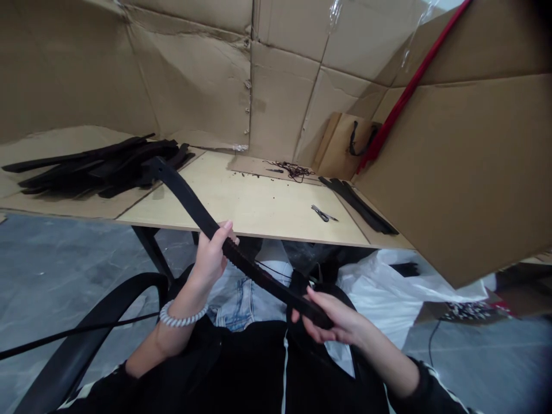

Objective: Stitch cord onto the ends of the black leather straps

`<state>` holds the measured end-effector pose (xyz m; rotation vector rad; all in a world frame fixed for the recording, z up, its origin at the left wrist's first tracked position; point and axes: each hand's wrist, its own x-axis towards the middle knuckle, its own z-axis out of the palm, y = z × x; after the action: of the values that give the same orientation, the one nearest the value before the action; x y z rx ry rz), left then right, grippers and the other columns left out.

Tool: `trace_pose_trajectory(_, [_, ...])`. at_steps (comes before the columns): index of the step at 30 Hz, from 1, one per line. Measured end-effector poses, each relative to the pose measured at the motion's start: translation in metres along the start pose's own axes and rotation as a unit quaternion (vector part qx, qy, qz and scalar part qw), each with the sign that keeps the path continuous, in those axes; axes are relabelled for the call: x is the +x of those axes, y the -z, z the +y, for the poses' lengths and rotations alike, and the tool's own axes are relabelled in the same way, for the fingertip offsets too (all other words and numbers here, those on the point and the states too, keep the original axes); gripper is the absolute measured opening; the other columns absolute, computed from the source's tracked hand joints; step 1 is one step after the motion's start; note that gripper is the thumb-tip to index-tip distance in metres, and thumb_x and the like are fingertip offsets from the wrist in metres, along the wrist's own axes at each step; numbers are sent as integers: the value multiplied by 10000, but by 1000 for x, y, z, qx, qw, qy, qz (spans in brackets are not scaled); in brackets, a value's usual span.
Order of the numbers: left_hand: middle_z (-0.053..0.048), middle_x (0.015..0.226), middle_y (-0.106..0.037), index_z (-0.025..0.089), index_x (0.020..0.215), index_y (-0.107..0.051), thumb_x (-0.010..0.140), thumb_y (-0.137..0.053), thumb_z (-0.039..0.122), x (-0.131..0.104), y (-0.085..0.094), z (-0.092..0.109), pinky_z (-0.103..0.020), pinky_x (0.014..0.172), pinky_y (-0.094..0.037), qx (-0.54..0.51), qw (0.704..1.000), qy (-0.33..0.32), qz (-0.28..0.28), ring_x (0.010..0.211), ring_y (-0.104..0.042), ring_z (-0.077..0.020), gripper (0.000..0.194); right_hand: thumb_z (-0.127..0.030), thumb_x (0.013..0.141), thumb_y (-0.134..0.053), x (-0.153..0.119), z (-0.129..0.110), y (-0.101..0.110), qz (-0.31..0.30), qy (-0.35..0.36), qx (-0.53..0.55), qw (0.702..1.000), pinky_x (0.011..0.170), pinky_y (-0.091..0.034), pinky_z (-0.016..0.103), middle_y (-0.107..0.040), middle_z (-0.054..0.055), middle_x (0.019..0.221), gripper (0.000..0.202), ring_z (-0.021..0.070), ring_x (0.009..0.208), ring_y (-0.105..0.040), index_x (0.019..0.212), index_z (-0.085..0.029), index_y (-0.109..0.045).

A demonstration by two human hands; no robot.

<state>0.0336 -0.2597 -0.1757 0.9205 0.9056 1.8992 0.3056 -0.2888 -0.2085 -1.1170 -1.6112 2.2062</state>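
Note:
A long, curved black strip (190, 198) slants across the front of the table and over my lap. It has a small hole near its far left end and a ribbed edge around its middle. My left hand (211, 253) is closed around the middle, thumb on top. Near the lower right end, my right hand (330, 319) pinches the strip between thumb and fingers. A thin dark cord (273, 268) runs beside the strip between my hands; where it attaches is unclear.
A pile of black strips (103, 164) lies at the table's left, with several more strips (360, 204) at the right. Small snips (319, 213), tangled dark trimmings (297, 171) and a brown paper bag (342, 141) are there too. Cardboard walls (284, 75) enclose the table; a white plastic bag (375, 299) hangs below.

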Motion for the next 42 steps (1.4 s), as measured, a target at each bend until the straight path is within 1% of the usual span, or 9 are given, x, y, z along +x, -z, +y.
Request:
trace_pose_trajectory(2, [47,489,-314,190,513,-420,755,-660,394,0,1,1,-240,464,-309,-12,1000,-11,-25,460,-308,-78,397,-710,899,-351,1,4,-1,-27,-14,40,999,388,-225,208,-382,-74,405,623,44,311,-187,805,-142,-589])
trace_pose_trajectory(9, [29,532,-358,192,537,-445,738,-672,424,3,5,-1,-237,458,-328,10,1000,-21,-12,495,-355,-87,381,-610,725,-720,-1,9,7,335,260,-227,877,648,-496,306,-665,86,758,464,190,686,-618,856,-178,-613])
trace_pose_trajectory(15, [42,565,-383,201,623,-465,674,-770,561,0,5,-1,-246,521,-416,-29,999,-30,12,521,-408,-91,474,-733,924,-75,2,12,-5,-8,20,-87,996,332,-245,225,-542,26,487,806,87,299,-333,814,-129,-599])
trace_pose_trajectory(18, [44,506,-332,194,554,-451,730,-685,609,1,6,-1,-245,462,-353,-29,998,-22,-57,462,-336,-81,508,-776,857,-367,-1,7,-6,56,74,-117,989,378,-234,214,-456,-17,478,670,74,368,-332,696,-154,-553])
trace_pose_trajectory(23, [31,517,-376,193,554,-466,745,-699,544,1,5,-2,-248,452,-309,29,999,3,-12,468,-330,-85,463,-571,779,-695,-4,-3,4,398,316,-360,782,614,-430,284,-613,49,645,408,165,631,-560,752,-169,-631])
trace_pose_trajectory(28, [50,488,-331,207,557,-420,701,-718,630,1,6,-2,-263,455,-312,27,998,-43,-27,446,-304,-85,537,-737,917,-244,-1,-1,-1,38,40,-106,993,375,-274,214,-601,34,549,732,89,357,-388,878,-124,-643])
trace_pose_trajectory(31, [10,537,-418,199,564,-472,761,-673,588,4,10,-4,-267,476,-341,53,995,-75,-26,499,-388,-104,481,-684,924,-350,1,5,0,123,92,-152,976,372,-249,206,-488,-11,451,646,77,353,-341,726,-137,-630])
trace_pose_trajectory(36, [21,570,-380,194,607,-496,731,-732,538,4,11,-8,-254,458,-321,62,994,-85,-1,520,-373,-99,436,-679,723,-681,4,15,13,417,316,-276,806,607,-473,297,-671,95,695,518,191,646,-614,761,-165,-635])
trace_pose_trajectory(42, [42,535,-369,195,610,-490,626,-777,651,-5,2,-1,-240,431,-300,2,998,-58,-31,465,-346,-78,539,-757,909,-182,-1,8,-3,38,46,-85,995,372,-290,226,-551,26,475,762,104,339,-408,748,-143,-604])
